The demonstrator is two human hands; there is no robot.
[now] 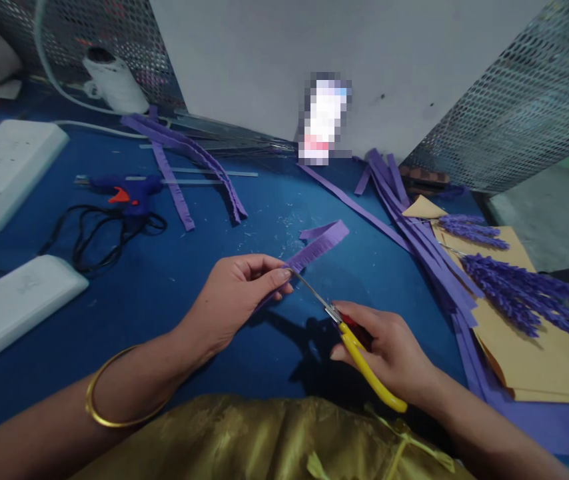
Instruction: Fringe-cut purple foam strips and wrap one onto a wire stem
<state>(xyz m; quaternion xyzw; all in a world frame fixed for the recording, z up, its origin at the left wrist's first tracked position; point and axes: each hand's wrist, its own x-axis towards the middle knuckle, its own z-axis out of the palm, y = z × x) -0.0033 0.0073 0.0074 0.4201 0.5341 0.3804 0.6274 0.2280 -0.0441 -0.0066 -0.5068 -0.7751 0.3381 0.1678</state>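
Note:
My left hand pinches a purple crepe-like strip between thumb and fingers. The strip's free end folds back on itself to the right, and fine cuts show along its edge. In my right hand is a pair of scissors with a yellow handle; a bit of red shows under my fingers. Their narrow blades point up and left, with the tips at the strip beside my left thumb. How far the blades are apart is hard to see. The strip's other end passes under my left hand, partly hidden.
A blue glue gun with a black cord lies at left near white power strips. Fringed purple strips lie behind it. At right are plain purple strips, purple flower sprigs and tan paper. A blurred phone leans at back.

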